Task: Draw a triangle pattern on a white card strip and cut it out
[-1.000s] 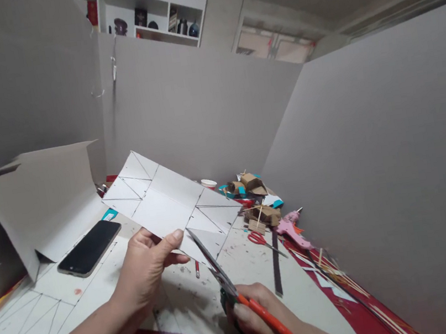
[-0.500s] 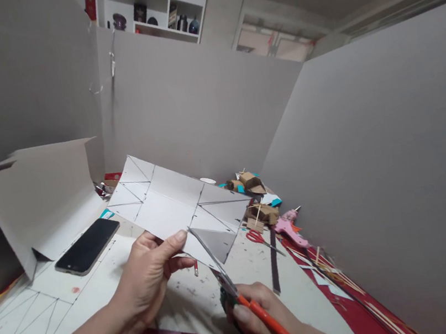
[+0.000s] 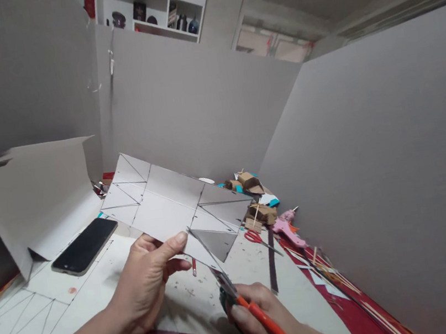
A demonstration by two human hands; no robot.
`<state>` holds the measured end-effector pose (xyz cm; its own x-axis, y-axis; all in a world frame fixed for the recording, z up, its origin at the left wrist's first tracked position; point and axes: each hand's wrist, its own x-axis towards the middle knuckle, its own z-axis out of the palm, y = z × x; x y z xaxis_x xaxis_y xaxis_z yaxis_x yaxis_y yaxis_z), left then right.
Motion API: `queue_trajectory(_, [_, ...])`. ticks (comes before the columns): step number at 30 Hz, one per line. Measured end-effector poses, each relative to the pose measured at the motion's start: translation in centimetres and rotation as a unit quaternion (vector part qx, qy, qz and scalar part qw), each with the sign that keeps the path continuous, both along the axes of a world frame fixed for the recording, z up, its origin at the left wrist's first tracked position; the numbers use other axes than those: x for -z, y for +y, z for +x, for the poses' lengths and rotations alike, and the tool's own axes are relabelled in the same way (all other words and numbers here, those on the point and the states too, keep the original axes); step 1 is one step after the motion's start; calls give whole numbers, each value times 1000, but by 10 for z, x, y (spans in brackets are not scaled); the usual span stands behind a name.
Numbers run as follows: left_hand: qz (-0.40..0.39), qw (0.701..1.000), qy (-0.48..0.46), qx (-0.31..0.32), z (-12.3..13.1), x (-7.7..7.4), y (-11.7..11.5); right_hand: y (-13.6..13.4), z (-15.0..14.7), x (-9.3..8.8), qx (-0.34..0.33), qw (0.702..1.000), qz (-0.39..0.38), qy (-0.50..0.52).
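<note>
My left hand [image 3: 147, 276] pinches the near edge of a creased white card sheet [image 3: 166, 206] between thumb and fingers, holding it up above the table. Black lines, several of them diagonal, are drawn across both ends of the sheet. My right hand [image 3: 261, 309] is wrapped round the orange handle of a pair of scissors [image 3: 226, 285]. Its blades lie along the sheet's near right part, with the tip close to my left thumb. Behind my left fingers a small red pencil end [image 3: 194, 266] shows; whether the hand touches it I cannot tell.
A phone [image 3: 86, 247] lies on a white board [image 3: 310, 299], left of a folded white card [image 3: 46, 193]. Small red scissors [image 3: 253, 236], a dark strip [image 3: 272, 265], a pink glue gun [image 3: 290, 229] and brown cardboard pieces [image 3: 261, 214] lie to the right. Grey panels surround the table.
The sheet's left end has shifted slightly left and up. Both hands and the scissors hold nearly the same place; the background has slid slightly left in view.
</note>
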<state>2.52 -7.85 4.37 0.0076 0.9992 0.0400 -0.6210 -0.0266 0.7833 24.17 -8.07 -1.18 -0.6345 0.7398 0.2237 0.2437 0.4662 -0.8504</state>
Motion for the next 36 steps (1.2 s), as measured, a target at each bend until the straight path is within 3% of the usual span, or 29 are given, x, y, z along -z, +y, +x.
queue_trajectory(8, [16,999,28,31,-13,1,10,3,3,1,2,1000,-9,-10])
queue_trajectory(20, [-3,1000,17,-14,-10,-1,8,5,4,0,4,1000,2,-31])
queue_trajectory(24, [21,999,14,-33,-21,-7,13,2,8,-10,-26,998,15,-59])
queue_trajectory(27, [50,997,19,-50,-34,-14,19,5,12,-6,-40,998,34,-42])
queue_trajectory(29, [64,996,25,-53,-40,-18,23,8,15,1,-16,999,43,3])
queue_trajectory(32, [71,996,37,-42,-42,-18,25,10,17,10,71,990,48,111])
queue_trajectory(36, [57,997,49,-7,-30,-11,21,6,7,1,140,965,44,216])
